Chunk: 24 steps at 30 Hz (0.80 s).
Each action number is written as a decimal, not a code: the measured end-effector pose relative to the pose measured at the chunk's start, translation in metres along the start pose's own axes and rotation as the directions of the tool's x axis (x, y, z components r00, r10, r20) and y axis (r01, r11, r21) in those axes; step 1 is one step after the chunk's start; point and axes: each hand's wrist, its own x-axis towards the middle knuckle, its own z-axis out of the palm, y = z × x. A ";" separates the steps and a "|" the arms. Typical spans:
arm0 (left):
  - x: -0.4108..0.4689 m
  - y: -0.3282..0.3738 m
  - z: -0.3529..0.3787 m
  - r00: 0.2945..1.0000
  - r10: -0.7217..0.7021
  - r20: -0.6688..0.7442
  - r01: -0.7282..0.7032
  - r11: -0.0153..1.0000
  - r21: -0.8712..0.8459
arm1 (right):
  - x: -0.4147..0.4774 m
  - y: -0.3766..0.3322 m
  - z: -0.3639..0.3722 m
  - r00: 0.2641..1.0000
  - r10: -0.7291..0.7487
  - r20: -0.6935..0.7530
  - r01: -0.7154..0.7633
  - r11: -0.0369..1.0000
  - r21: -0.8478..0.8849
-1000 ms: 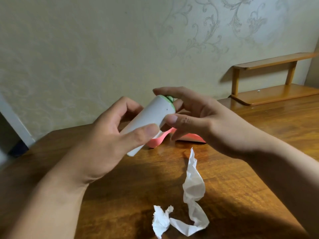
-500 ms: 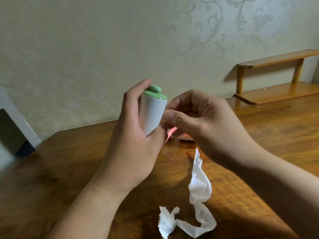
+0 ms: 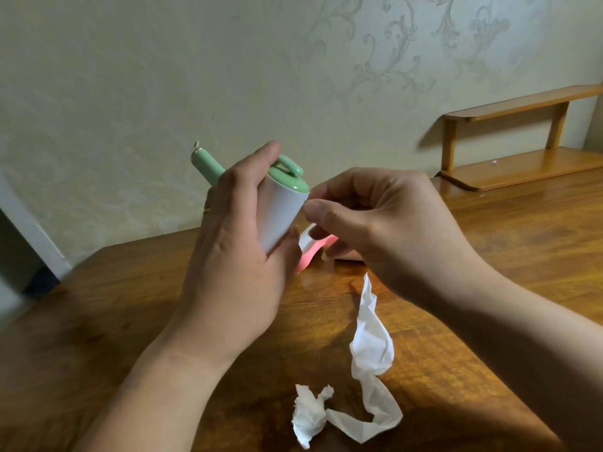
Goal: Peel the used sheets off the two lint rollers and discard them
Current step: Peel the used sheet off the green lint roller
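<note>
**Picking at the green roller's sheet edge**

While the left hand [image 3: 235,256] stayed wrapped around the green lint roller [image 3: 280,213], held above the wooden table [image 3: 130,288], the right hand [image 3: 385,230] pinched thumb to forefinger at the roll's upper edge. Whether paper was caught, I could not tell. A crumpled peeled sheet [image 3: 368,353] lay nearer; the pink lint roller [image 3: 313,252] waited behind. Next, lifting the edge seemed needed.

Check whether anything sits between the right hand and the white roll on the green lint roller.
Nothing visible does. The right hand has its thumb and fingertips right at the upper edge of the white roll on the green lint roller, which the left hand holds upright above the table.
</note>
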 end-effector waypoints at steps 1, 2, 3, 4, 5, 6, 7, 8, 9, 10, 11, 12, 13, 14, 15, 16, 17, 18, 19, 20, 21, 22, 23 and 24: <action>0.000 0.000 0.000 1.000 0.006 0.001 -0.006 1.000 0.011 | 0.000 0.000 0.000 1.000 0.011 0.003 -0.011 1.000 0.017; 0.000 0.000 0.000 1.000 0.015 0.000 -0.015 1.000 0.020 | 0.000 0.000 -0.001 1.000 0.018 0.005 -0.018 0.999 0.028; 0.000 -0.001 0.000 1.000 0.022 -0.001 -0.022 0.999 0.029 | 0.000 0.000 -0.001 1.000 0.021 0.008 -0.022 0.999 0.031; 0.001 -0.001 0.000 1.000 0.028 0.000 -0.028 0.999 0.034 | 0.001 0.000 -0.001 1.000 0.022 0.010 -0.023 0.999 0.031; 0.001 -0.002 0.000 1.000 0.030 0.003 -0.030 0.999 0.033 | 0.001 0.000 -0.001 1.000 0.026 0.013 -0.026 0.999 0.035; 0.001 -0.002 0.000 0.999 0.031 0.007 -0.031 0.999 0.030 | 0.001 0.000 -0.001 0.999 0.032 0.016 -0.033 0.998 0.045; 0.001 -0.002 0.000 0.999 0.032 0.010 -0.032 0.999 0.027 | 0.001 0.001 -0.001 0.999 0.041 0.019 -0.042 0.997 0.060; 0.001 -0.002 0.000 0.999 0.031 0.015 -0.031 0.999 0.026 | 0.001 0.002 -0.001 0.999 0.049 0.022 -0.051 0.996 0.077; 0.001 -0.001 0.000 0.999 0.028 0.023 -0.029 0.999 0.025 | 0.001 0.002 0.000 0.998 0.057 0.022 -0.059 0.994 0.096; 0.001 0.000 0.000 0.999 0.025 0.031 -0.026 0.999 0.019 | 0.002 0.003 0.001 0.998 0.065 0.018 -0.067 0.991 0.120; 0.000 0.001 0.000 0.999 0.018 0.039 -0.018 1.000 0.004 | 0.002 0.004 0.001 0.997 0.072 0.012 -0.073 0.986 0.148; 0.000 0.002 0.001 0.999 0.004 0.044 -0.003 1.000 -0.022 | 0.002 0.004 0.002 0.997 0.074 0.009 -0.075 0.981 0.177; -0.001 0.003 0.002 0.999 -0.015 0.048 0.018 0.998 -0.053 | 0.002 0.005 0.003 0.997 0.072 0.008 -0.073 0.977 0.202; -0.001 0.004 0.002 0.998 -0.035 0.050 0.039 0.996 -0.083 | 0.002 0.005 0.004 0.998 0.068 0.013 -0.069 0.973 0.222; -0.001 0.004 0.003 0.997 -0.055 0.049 0.061 0.992 -0.114 | 0.002 0.005 0.005 0.998 0.062 0.020 -0.065 0.970 0.236; -0.001 0.003 0.003 0.996 -0.076 0.047 0.082 0.986 -0.147 | 0.003 0.006 0.006 0.998 0.058 0.027 -0.063 0.967 0.246; -0.001 0.002 0.003 0.994 -0.096 0.044 0.102 0.978 -0.182 | 0.003 0.006 0.006 0.998 0.057 0.030 -0.063 0.964 0.259; 0.000 0.000 0.002 0.992 -0.117 0.045 0.124 0.969 -0.212 | 0.003 0.006 0.006 0.998 0.062 0.029 -0.067 0.959 0.275; 0.001 -0.002 0.001 0.989 -0.139 0.052 0.147 0.961 -0.234 | 0.004 0.006 0.005 0.997 0.070 0.029 -0.076 0.955 0.288; 0.002 -0.004 0.001 0.986 -0.158 0.060 0.168 0.954 -0.249 | 0.004 0.006 0.005 0.996 0.081 0.034 -0.088 0.952 0.294; 0.002 -0.005 0.000 0.982 -0.175 0.068 0.186 0.947 -0.261 | 0.004 0.006 0.004 0.995 0.092 0.043 -0.100 0.950 0.294; 0.002 -0.005 0.000 0.979 -0.187 0.074 0.201 0.941 -0.272 | 0.004 0.005 0.004 0.993 0.100 0.055 -0.112 0.948 0.296; 0.003 -0.005 0.000 0.977 -0.196 0.079 0.211 0.935 -0.286 | 0.004 0.004 0.005 0.992 0.106 0.069 -0.122 0.945 0.304; 0.003 -0.004 0.000 0.976 -0.198 0.086 0.215 0.928 -0.303 | 0.003 0.003 0.005 0.991 0.107 0.083 -0.128 0.941 0.313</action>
